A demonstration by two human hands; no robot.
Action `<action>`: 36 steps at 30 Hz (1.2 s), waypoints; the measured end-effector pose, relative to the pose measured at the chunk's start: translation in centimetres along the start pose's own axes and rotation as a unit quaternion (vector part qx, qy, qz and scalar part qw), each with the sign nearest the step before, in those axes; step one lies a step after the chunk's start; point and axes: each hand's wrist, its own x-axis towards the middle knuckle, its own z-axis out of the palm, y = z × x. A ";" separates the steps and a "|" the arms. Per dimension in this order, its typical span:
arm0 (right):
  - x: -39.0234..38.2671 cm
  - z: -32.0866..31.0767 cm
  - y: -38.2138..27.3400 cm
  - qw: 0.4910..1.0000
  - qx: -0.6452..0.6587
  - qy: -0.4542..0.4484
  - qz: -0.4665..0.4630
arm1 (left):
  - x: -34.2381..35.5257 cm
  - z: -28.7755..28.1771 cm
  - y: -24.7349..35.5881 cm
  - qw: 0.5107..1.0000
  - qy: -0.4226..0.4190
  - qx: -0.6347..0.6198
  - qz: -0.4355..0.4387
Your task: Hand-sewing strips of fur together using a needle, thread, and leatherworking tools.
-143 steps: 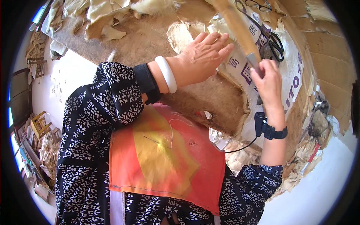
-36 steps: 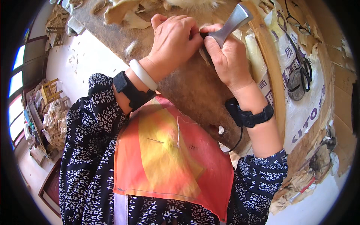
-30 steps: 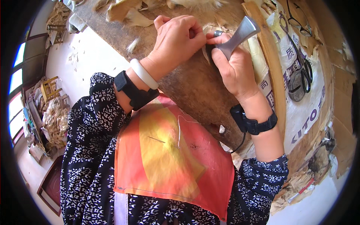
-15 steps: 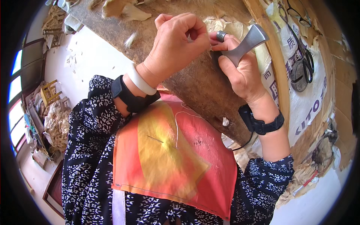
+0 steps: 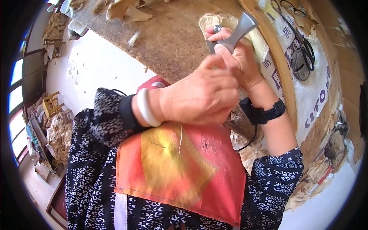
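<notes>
My right hand (image 5: pixel 245 57) is closed round the narrow waist of a grey metal tool with a flared end (image 5: pixel 244 27), thumb pressed against it. A ring sits on one finger. Just below and in front, my left hand (image 5: pixel 203 94), a white bangle on its wrist, overlaps the right palm; its fingers are curled and slightly blurred, and whatever they hold is hidden. Beneath it lies the red and yellow cloth (image 5: pixel 180 172) over my front. A dark needle (image 5: pixel 157 145) is stuck in the cloth, beside a white thread (image 5: pixel 181 138) running up behind the left hand.
A brown hide-topped board (image 5: pixel 165 42) slopes beyond my hands, with pale hide scraps (image 5: pixel 132 13) at its far edge. Right of it runs a wooden bar (image 5: pixel 281 57); past that lie black-handled scissors (image 5: pixel 304 57) and glasses (image 5: pixel 293 7). A small yellow stool (image 5: pixel 51 104) stands left.
My left hand has come down and right, from beside the right fingertips to in front of the right palm. My right hand has shifted slightly up and left with the metal tool.
</notes>
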 end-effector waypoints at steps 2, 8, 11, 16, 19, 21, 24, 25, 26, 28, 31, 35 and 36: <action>-0.3 -0.2 -1.2 0.998 0.031 -0.015 0.057 | -1.0 -1.5 0.7 0.999 -0.034 -0.026 -0.007; -3.7 -4.3 -7.5 0.964 0.211 0.042 0.158 | -9.0 -7.8 -1.2 0.907 0.165 0.279 -0.269; -6.9 -8.8 -8.2 0.969 0.055 0.052 0.236 | -11.9 -9.0 -3.4 0.823 0.204 0.438 -0.298; -12.2 -13.8 -3.1 0.932 -0.321 0.099 0.135 | -12.6 -10.1 -4.7 0.855 0.222 0.374 -0.282; -15.0 -15.5 -0.1 0.881 -0.453 0.084 0.108 | -12.3 -12.1 -3.3 0.905 0.130 0.185 -0.361; -16.3 -15.9 1.2 0.875 -0.463 0.072 0.124 | -11.9 -13.8 -2.4 0.908 0.087 0.167 -0.375; -17.0 -15.8 1.8 0.858 -0.488 0.074 0.146 | -10.9 -14.8 -3.5 0.912 0.068 0.187 -0.358; -16.9 -15.5 1.5 0.845 -0.506 0.067 0.159 | -10.5 -14.8 -4.5 0.920 0.070 0.270 -0.273; -16.7 -15.2 1.1 0.842 -0.511 0.073 0.155 | -10.2 -14.8 -5.5 0.914 0.058 0.349 -0.200; -15.7 -14.1 -0.4 0.833 -0.519 0.066 0.177 | -10.1 -14.8 -7.0 0.912 0.040 0.360 -0.194; -13.4 -11.2 -3.6 0.848 -0.487 0.123 0.168 | -10.1 -15.1 -8.2 0.910 0.046 0.355 -0.209; -8.8 -5.2 -7.6 0.890 -0.418 0.119 0.138 | -9.5 -16.9 -8.2 0.904 0.010 0.356 -0.236; -7.6 -3.4 -8.2 0.903 -0.402 0.102 0.114 | -9.4 -17.7 -8.1 0.938 -0.030 0.244 -0.243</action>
